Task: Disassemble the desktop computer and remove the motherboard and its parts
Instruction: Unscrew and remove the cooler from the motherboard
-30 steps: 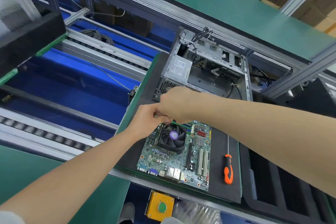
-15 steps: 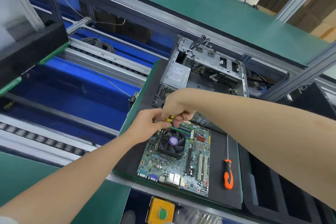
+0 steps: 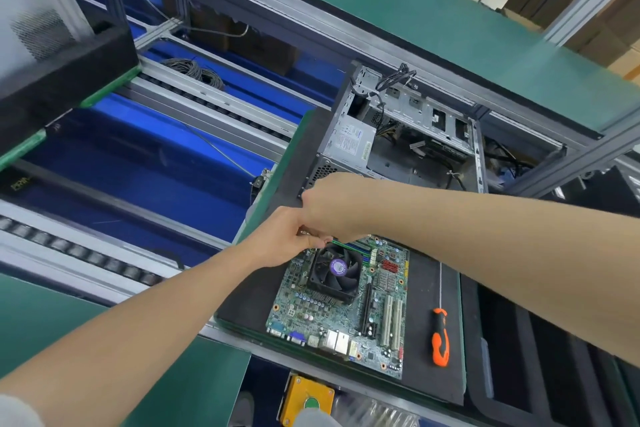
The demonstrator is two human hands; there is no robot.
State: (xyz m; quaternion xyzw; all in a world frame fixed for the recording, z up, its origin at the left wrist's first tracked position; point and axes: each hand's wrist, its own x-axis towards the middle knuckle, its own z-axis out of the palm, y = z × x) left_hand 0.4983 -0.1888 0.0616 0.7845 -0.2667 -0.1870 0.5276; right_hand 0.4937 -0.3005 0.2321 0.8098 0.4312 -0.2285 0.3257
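Observation:
The green motherboard (image 3: 311, 315) lies flat on a black mat (image 3: 431, 378), with a black cooler fan (image 3: 334, 274) on it. Green memory sticks (image 3: 353, 248) stand in slots along its far edge. My left hand (image 3: 280, 239) pinches the near end of a memory stick beside the fan. My right hand (image 3: 332, 204) is curled over the same sticks, touching the left hand, with its fingertips hidden. Behind them the open computer case (image 3: 415, 121) lies on the mat, with the power supply (image 3: 349, 140) and loose cables inside.
An orange-handled screwdriver (image 3: 440, 340) lies on the mat to the right of the board. A black foam tray (image 3: 519, 340) sits further right. A yellow button box (image 3: 308, 399) is below the mat's near edge. Conveyor rails (image 3: 173, 107) and blue panels run to the left.
Both hands stayed together at the board's far edge, shifting only slightly. A yellow bit seen between the right fingers half a second ago is hidden now. The camera moved a little.

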